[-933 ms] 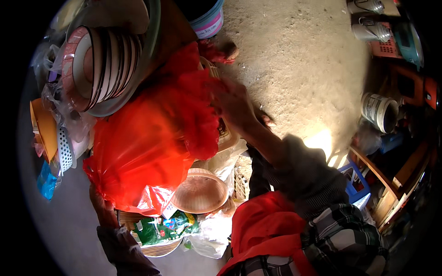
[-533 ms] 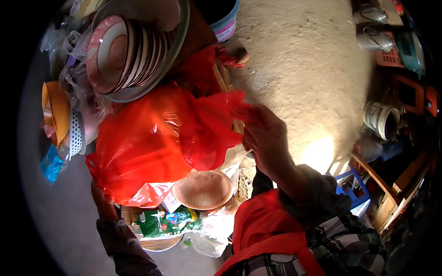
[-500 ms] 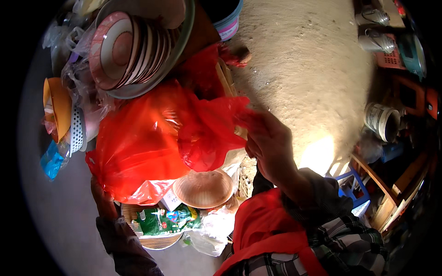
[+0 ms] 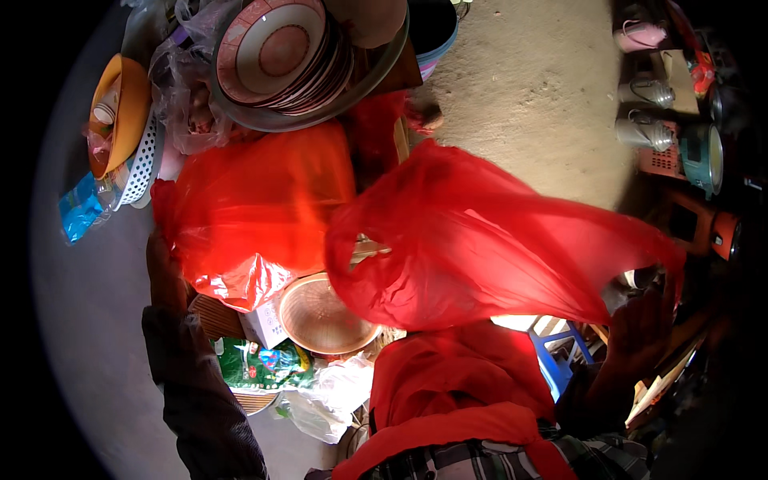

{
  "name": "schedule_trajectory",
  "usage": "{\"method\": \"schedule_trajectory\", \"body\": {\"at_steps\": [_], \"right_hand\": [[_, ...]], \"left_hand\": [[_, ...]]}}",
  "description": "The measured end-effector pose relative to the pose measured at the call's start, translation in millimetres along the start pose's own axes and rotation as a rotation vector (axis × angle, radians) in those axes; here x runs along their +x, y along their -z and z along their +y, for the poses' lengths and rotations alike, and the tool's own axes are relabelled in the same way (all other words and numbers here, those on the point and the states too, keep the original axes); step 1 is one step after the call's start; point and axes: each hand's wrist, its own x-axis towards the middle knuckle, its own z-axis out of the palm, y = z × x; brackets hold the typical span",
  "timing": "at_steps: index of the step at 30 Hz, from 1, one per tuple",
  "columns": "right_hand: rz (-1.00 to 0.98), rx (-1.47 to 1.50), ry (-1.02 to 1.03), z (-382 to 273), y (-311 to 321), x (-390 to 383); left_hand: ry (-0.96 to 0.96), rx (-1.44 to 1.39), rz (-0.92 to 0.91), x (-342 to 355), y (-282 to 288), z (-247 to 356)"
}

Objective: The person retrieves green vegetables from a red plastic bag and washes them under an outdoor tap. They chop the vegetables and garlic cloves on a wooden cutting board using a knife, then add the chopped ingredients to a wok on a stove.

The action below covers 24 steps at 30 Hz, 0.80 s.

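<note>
My left hand (image 4: 166, 268), in shadow, grips the knotted left end of a bulging red plastic bag (image 4: 256, 184), its fingertips partly hidden by it. Out to the right, my right hand (image 4: 636, 324) holds the edge of a loose, thin red bag (image 4: 496, 248), which is spread open in the air in front of me. Below the full bag are a shallow tan bowl (image 4: 326, 316), a small white box (image 4: 260, 324), a green printed packet (image 4: 248, 364) and crumpled clear plastic (image 4: 336, 396).
A stack of pink-rimmed plates (image 4: 272, 52) sits in a large basin behind the bags. An orange bowl (image 4: 128, 112) and a dotted colander (image 4: 140, 164) stand left. Along the right are metal containers (image 4: 648, 136), a blue plastic stool (image 4: 560, 360) and wooden boards (image 4: 648, 396).
My right hand has pulled the thin red bag away to the right and down, spreading it out and separating it from the full bag. The view has shifted slightly.
</note>
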Motion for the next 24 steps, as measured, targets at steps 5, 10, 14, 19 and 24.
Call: {"method": "schedule_trajectory", "body": {"at_steps": [5, 10, 14, 19, 24], "right_hand": [[-0.078, -0.008, -0.095, -25, -12, -5], [-0.281, -0.036, -0.118, -48, -24, 2], [-0.299, 0.031, -0.155, -57, -47, 0], [-0.543, -0.047, -0.221, -69, -74, -7], [-0.657, -0.024, -0.041, -117, -91, -25]], "left_hand": [[0.057, -0.331, -0.209, 13, -37, -2], [0.256, -0.362, 0.036, 30, -88, -98], [-0.496, 1.072, -0.146, 57, -120, -193], [0.04, 0.427, 0.038, 43, -166, -167], [0.237, -0.459, 0.095, 6, -150, -151]]}}
